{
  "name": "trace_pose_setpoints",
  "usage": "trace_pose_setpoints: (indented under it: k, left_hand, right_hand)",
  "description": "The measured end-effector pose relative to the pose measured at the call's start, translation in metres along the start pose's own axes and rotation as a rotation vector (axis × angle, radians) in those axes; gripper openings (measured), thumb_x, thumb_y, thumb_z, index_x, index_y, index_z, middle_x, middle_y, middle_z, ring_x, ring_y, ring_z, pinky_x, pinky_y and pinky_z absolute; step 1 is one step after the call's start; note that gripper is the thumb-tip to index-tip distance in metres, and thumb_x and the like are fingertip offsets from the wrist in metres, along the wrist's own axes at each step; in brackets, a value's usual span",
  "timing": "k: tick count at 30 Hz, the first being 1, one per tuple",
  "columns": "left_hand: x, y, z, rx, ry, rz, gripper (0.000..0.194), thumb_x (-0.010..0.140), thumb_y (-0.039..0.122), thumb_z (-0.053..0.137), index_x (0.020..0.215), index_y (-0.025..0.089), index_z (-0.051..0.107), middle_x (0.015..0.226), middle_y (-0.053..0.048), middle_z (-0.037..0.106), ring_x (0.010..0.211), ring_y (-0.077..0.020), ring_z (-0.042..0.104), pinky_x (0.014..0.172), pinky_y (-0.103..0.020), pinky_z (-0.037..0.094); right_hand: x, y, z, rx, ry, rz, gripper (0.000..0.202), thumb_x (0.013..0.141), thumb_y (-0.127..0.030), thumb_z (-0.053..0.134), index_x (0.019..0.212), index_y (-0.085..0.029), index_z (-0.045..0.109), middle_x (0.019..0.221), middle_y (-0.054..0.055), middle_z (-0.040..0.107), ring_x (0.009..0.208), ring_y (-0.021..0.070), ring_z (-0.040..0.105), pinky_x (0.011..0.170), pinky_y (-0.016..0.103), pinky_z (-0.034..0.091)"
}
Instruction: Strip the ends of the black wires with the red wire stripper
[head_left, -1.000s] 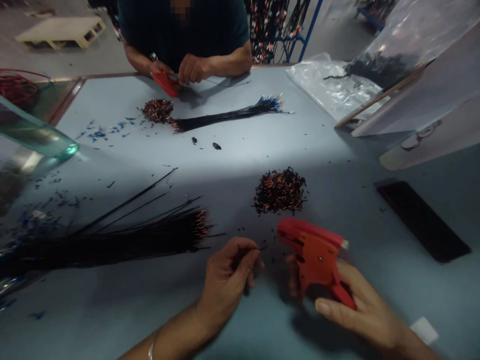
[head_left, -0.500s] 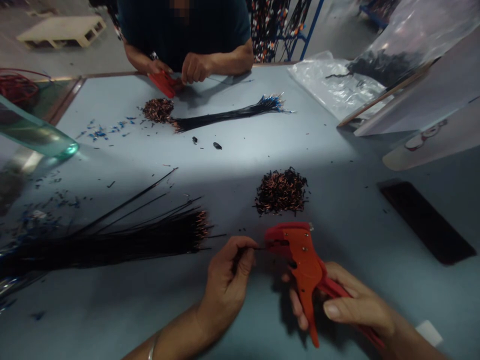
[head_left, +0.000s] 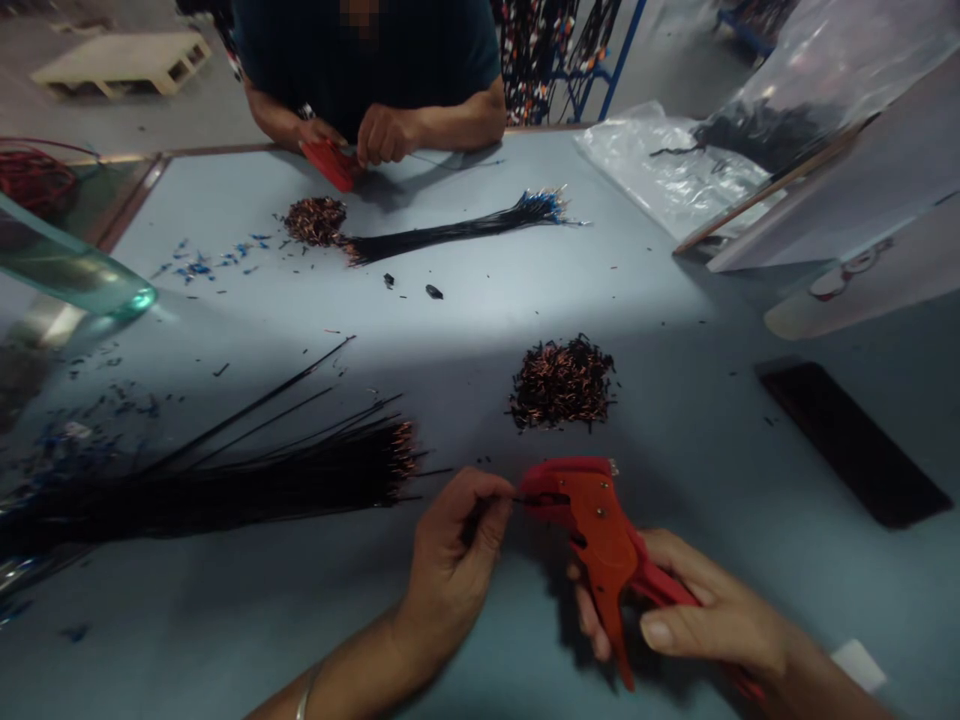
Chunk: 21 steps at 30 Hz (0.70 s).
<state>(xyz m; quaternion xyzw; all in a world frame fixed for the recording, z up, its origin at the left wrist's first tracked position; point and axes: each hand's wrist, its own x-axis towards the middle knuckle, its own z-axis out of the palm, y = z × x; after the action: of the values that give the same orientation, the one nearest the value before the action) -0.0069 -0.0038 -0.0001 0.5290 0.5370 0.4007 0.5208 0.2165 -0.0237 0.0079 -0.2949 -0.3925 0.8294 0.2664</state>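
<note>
My left hand [head_left: 461, 560] pinches a thin black wire [head_left: 519, 498] between thumb and fingers. The wire's end reaches into the jaws of a red and orange wire stripper [head_left: 600, 520]. Around its handles is my right hand [head_left: 697, 610], with the thumb on the near side and the fingers partly hidden behind. A thick bundle of black wires [head_left: 285, 490] with bare copper ends lies to the left of my left hand. Beyond the stripper sits a pile of black and copper-coloured scraps [head_left: 562, 383].
Across the table a co-worker [head_left: 367, 80] holds a red tool [head_left: 330, 163] near another wire bundle [head_left: 450, 232] and scrap pile [head_left: 315, 220]. A dark phone [head_left: 855, 440] lies at right. Plastic bags [head_left: 675, 170] are at the back right; a greenish bottle [head_left: 82, 265] is at left.
The stripper has shifted slightly left and its jaws now sit close against my left fingertips, around the wire's end. My left hand has hardly moved.
</note>
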Motion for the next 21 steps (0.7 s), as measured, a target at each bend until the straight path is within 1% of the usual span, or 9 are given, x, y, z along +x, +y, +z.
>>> trace_pose_setpoints:
  k: [2, 5, 7, 10, 15, 21]
  left_hand:
    - [0.0001, 0.0006, -0.0007, 0.008, -0.003, -0.007, 0.013, 0.091, 0.027, 0.054, 0.085, 0.02, 0.064, 0.071, 0.001, 0.056, 0.058, -0.0099, 0.049, 0.054, -0.021, 0.039]
    - [0.0, 0.0021, -0.0017, 0.015, -0.016, -0.02, 0.013, 0.09, 0.027, 0.055, 0.086, 0.02, 0.065, 0.071, 0.0, 0.056, 0.06, -0.0108, 0.05, 0.053, -0.021, 0.039]
    - [0.0001, 0.003, -0.0018, 0.015, -0.017, -0.019, 0.013, 0.09, 0.027, 0.055, 0.085, 0.02, 0.065, 0.07, 0.0, 0.056, 0.06, -0.011, 0.05, 0.053, -0.021, 0.039]
    - [0.0004, 0.0035, -0.0011, 0.007, -0.014, -0.02, 0.014, 0.09, 0.028, 0.055, 0.084, 0.02, 0.065, 0.069, 0.001, 0.055, 0.058, -0.0101, 0.048, 0.053, -0.021, 0.039]
    - [-0.0002, 0.0026, -0.0002, -0.011, -0.015, -0.047, 0.013, 0.089, 0.028, 0.058, 0.083, 0.02, 0.067, 0.068, 0.002, 0.057, 0.055, -0.0085, 0.047, 0.053, -0.02, 0.038]
    - [0.001, 0.0026, -0.0007, -0.039, -0.013, -0.072, 0.014, 0.087, 0.028, 0.061, 0.082, 0.019, 0.071, 0.063, 0.002, 0.059, 0.053, -0.0094, 0.047, 0.049, -0.02, 0.037]
  right_hand:
    - [0.0004, 0.0011, -0.0004, 0.003, -0.004, -0.004, 0.038, 0.079, -0.037, 0.068, 0.11, -0.016, 0.062, 0.092, 0.011, 0.069, 0.078, 0.0221, 0.069, 0.064, 0.033, 0.056]
    - [-0.0002, 0.0011, 0.0023, 0.034, 0.03, -0.006, 0.036, 0.08, -0.037, 0.068, 0.11, -0.017, 0.062, 0.091, 0.01, 0.068, 0.078, 0.0209, 0.069, 0.065, 0.031, 0.055]
    - [-0.0011, 0.0004, 0.005, 0.045, 0.057, 0.006, 0.035, 0.08, -0.036, 0.068, 0.109, -0.017, 0.062, 0.091, 0.009, 0.068, 0.078, 0.0202, 0.068, 0.065, 0.031, 0.055]
    - [-0.0019, -0.0003, 0.0068, 0.042, 0.061, 0.003, 0.035, 0.08, -0.035, 0.068, 0.109, -0.017, 0.063, 0.092, 0.009, 0.067, 0.079, 0.02, 0.068, 0.065, 0.03, 0.055]
    - [-0.0013, -0.0002, 0.0024, 0.026, -0.004, -0.026, 0.034, 0.082, -0.033, 0.067, 0.111, -0.017, 0.062, 0.092, 0.01, 0.067, 0.079, 0.0205, 0.069, 0.066, 0.031, 0.056]
    - [0.0, 0.0021, -0.0003, 0.008, -0.012, -0.001, 0.038, 0.081, -0.037, 0.066, 0.111, -0.015, 0.06, 0.091, 0.011, 0.067, 0.078, 0.0222, 0.069, 0.062, 0.032, 0.057]
